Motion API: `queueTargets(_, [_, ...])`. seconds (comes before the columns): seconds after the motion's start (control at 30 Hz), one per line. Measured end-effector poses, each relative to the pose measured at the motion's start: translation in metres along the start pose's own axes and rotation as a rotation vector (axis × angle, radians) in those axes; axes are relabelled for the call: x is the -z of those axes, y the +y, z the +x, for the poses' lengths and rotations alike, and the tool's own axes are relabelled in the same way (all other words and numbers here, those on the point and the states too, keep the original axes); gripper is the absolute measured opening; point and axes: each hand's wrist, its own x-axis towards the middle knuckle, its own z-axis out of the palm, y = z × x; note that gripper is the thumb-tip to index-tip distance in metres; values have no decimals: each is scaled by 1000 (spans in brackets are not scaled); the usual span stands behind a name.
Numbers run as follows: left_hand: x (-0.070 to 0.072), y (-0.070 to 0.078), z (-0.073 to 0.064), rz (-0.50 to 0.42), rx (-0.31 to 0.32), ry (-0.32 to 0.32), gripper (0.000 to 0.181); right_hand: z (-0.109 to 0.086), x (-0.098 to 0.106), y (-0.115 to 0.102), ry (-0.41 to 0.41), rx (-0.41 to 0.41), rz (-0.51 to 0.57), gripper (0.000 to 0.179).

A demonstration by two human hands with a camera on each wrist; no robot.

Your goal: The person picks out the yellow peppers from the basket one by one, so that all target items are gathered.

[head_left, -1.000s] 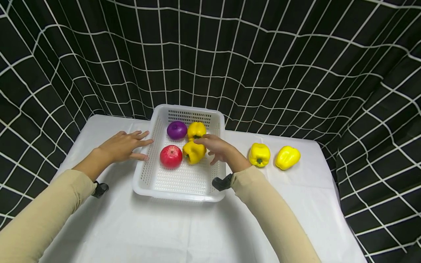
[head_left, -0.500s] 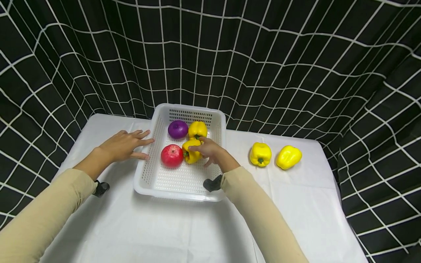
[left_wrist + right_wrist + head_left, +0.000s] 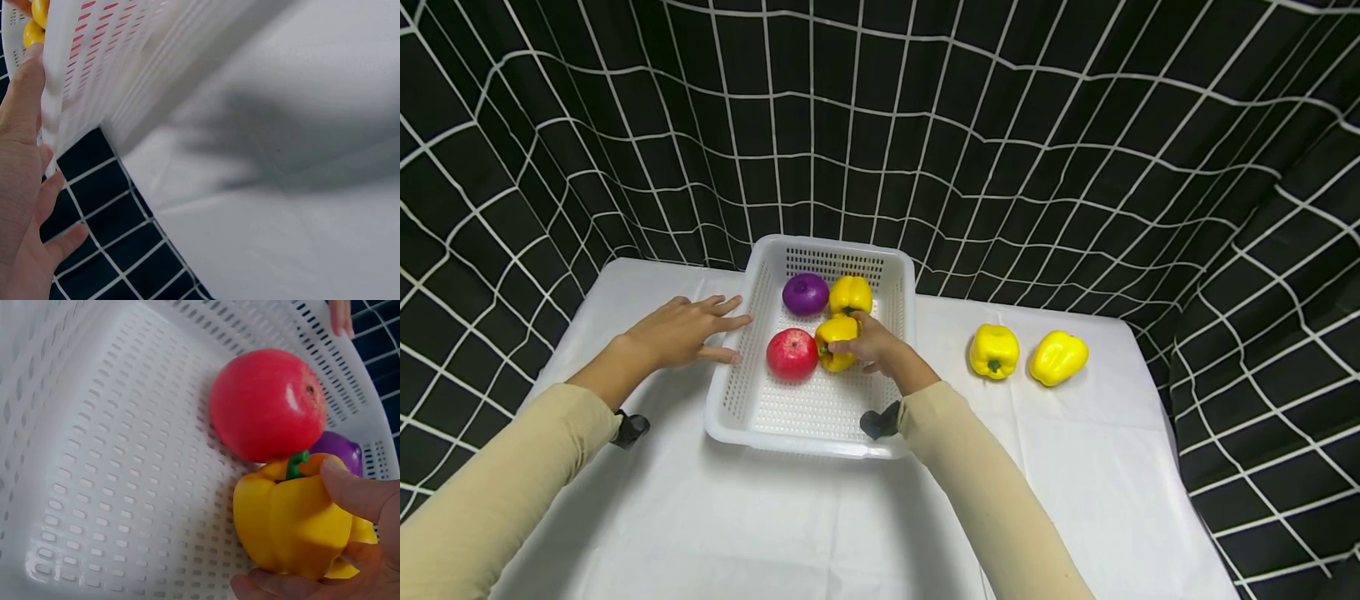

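My right hand (image 3: 880, 346) reaches into a white plastic basket (image 3: 808, 447) and grips a yellow bell pepper (image 3: 294, 519), thumb on its top near the green stem, fingers under its side. Close beside that pepper lies a red pomegranate-like fruit (image 3: 792, 355). Behind them are a second yellow bell pepper (image 3: 851, 295) and a round purple vegetable (image 3: 806, 294), its kind unclear. On the basket's left rim rests my left hand (image 3: 677, 333), fingers spread and fairly straight, as the left wrist view also shows.
Two more yellow bell peppers, one upright (image 3: 994, 352) and one on its side (image 3: 1058, 358), lie on the white tablecloth (image 3: 1097, 467) right of the basket. A black curtain with a white grid (image 3: 925, 125) hangs behind and along both sides of the table.
My right hand has moved left and closed on the front yellow pepper in the basket, which has shifted slightly. My left hand stays at the rim.
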Motion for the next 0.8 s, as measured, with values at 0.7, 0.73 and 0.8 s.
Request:
queueTargets(0.7, [-1,-1,0,-4,6,-3,69,-11,10,-3,-42,27,-32,81])
queueTargets(0.73, [-1,-1,0,-7,8,-4,69,-12,11,-3,-46,34,-42,80])
queueTargets(0.8, [-2,-1,1,-8,10,-6,68,-15,14,-5,-51,52,-63,80])
